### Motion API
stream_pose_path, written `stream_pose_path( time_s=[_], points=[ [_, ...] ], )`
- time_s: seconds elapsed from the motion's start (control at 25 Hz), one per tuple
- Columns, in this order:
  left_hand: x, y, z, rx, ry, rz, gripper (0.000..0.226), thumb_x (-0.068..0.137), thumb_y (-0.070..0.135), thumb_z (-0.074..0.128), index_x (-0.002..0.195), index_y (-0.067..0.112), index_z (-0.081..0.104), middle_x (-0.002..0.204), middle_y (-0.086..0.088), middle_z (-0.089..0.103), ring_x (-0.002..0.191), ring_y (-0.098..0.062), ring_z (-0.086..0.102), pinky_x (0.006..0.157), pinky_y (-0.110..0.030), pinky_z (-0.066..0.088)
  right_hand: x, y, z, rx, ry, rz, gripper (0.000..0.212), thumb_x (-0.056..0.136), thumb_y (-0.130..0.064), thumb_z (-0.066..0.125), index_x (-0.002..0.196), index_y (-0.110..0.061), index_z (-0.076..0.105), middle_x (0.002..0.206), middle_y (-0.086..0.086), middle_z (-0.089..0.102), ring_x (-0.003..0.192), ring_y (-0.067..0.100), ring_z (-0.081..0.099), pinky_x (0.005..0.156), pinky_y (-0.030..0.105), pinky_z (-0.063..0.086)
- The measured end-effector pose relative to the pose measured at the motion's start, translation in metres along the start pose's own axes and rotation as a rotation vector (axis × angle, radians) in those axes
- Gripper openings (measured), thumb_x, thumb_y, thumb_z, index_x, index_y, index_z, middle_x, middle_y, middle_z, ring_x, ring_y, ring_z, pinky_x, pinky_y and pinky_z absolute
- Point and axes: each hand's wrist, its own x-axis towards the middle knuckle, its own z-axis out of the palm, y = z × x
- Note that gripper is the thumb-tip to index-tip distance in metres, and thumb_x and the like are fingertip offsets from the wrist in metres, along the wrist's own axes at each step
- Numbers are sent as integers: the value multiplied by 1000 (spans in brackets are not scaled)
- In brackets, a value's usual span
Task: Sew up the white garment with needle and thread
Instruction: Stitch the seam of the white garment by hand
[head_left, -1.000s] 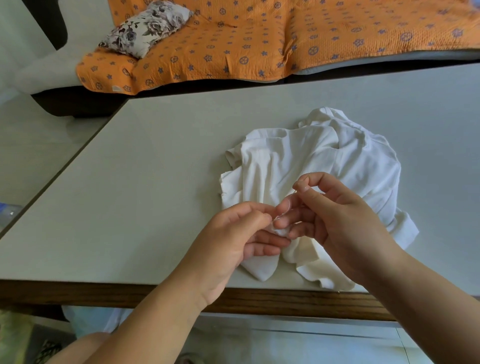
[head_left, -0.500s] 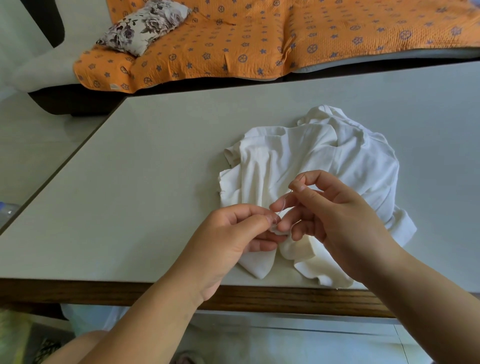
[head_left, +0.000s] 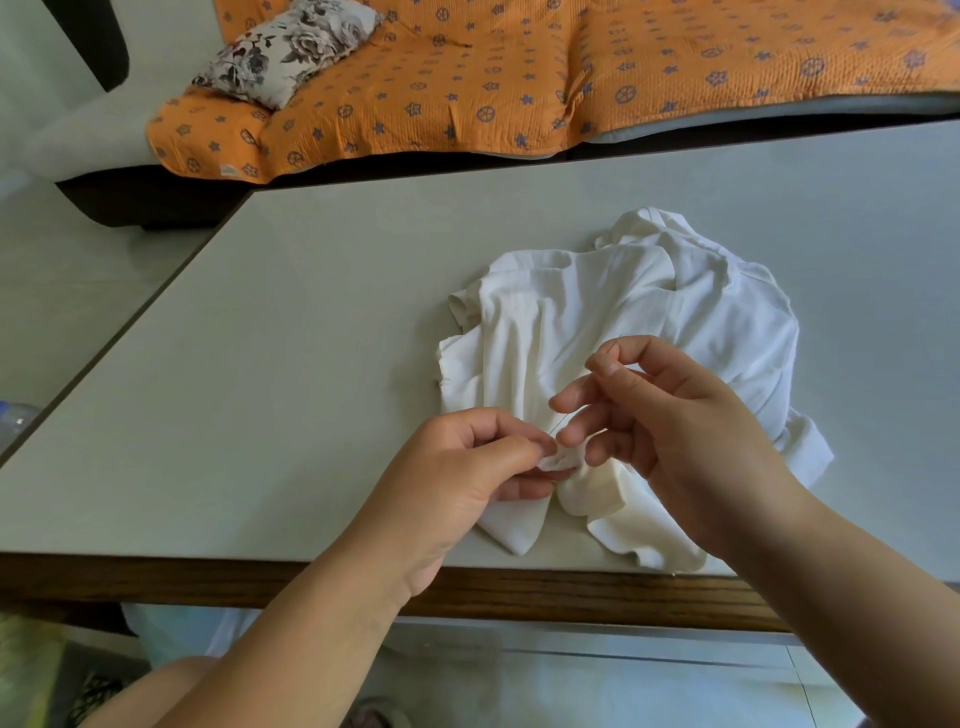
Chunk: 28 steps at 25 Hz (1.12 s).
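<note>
Now the left hand (head_left: 467, 467) pinches a fold of the white garment (head_left: 623, 322), steadying it on the counter (head_left: 260, 364). Right hand (head_left: 675, 421) nips what looks like the needle (head_left: 605, 358), drawing thread (head_left: 563, 418) taut, I'd guess.

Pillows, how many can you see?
1. The flowery pillow lies at the back left, on the orange cover behind the table. More could be hidden outside the picture.

a pale grey table (head_left: 270, 364) with a wooden front edge carries a crumpled white garment (head_left: 613, 322).
</note>
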Motion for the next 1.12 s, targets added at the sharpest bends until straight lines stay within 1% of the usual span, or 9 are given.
stream_pose_path(
  time_s=[0.16,0.32,0.4,0.48,0.56,0.64,0.76,0.92,1.12],
  points=[
    [2,-3,-2,10,27,-17,24,89,-1,61,72,9,75,83,-6,75,89,-27,74,79,-31,57,3,-2,-2,93,16,17,14,100,-11,45,91,-7,55,75,12,70,64,20,68,54,22,54],
    [6,-5,-2,84,36,-27,12,90,7,63,84,7,74,89,-9,76,91,-25,74,91,-38,56,7,0,-3,121,24,40,13,101,-11,46,93,-6,56,77,13,69,67,21,70,58,23,56],
    [8,-4,-1,47,15,-21,10,90,9,65,89,6,74,90,-10,76,92,-25,73,89,-36,57,11,-1,-5,99,49,59,13,100,-12,50,96,-5,59,81,15,71,73,23,72,61,23,58],
    [12,-2,-2,-34,17,-20,9,89,9,66,92,3,72,87,-11,75,91,-25,73,80,-30,59,14,1,-10,-109,117,82,17,100,-21,53,107,-9,64,90,11,74,81,22,74,67,26,60],
    [18,0,-2,-124,54,-37,8,89,7,65,94,2,70,82,-10,72,84,-23,73,71,-25,59,12,5,-19,-575,219,95,31,97,-40,54,118,-19,60,99,0,72,84,13,71,75,30,59],
    [24,0,-2,-162,84,-45,5,89,7,65,92,4,68,79,-9,71,80,-20,72,66,-23,59,2,8,-24,-984,265,29,43,86,-59,57,115,-27,53,102,-11,61,85,3,62,78,28,52],
    [30,0,1,-150,103,-29,3,89,7,66,90,6,69,76,-7,71,76,-19,72,64,-23,58,-17,12,-21,-1242,120,-66,54,71,-69,64,107,-34,44,102,-20,45,92,-1,51,79,21,43],
    [36,-4,5,-66,128,-22,5,92,9,65,91,7,69,75,-6,72,73,-17,71,65,-23,59,-23,20,-28,-1533,-36,-157,29,83,-53,60,101,-30,57,103,-12,46,103,9,46,84,22,41],
    [42,-11,2,251,179,54,8,92,13,66,87,15,72,68,-2,69,63,-14,68,62,-24,55,-25,3,-42,-1610,-28,-103,13,86,-39,55,86,-26,50,96,-10,46,94,12,42,74,22,37]
  ],
)
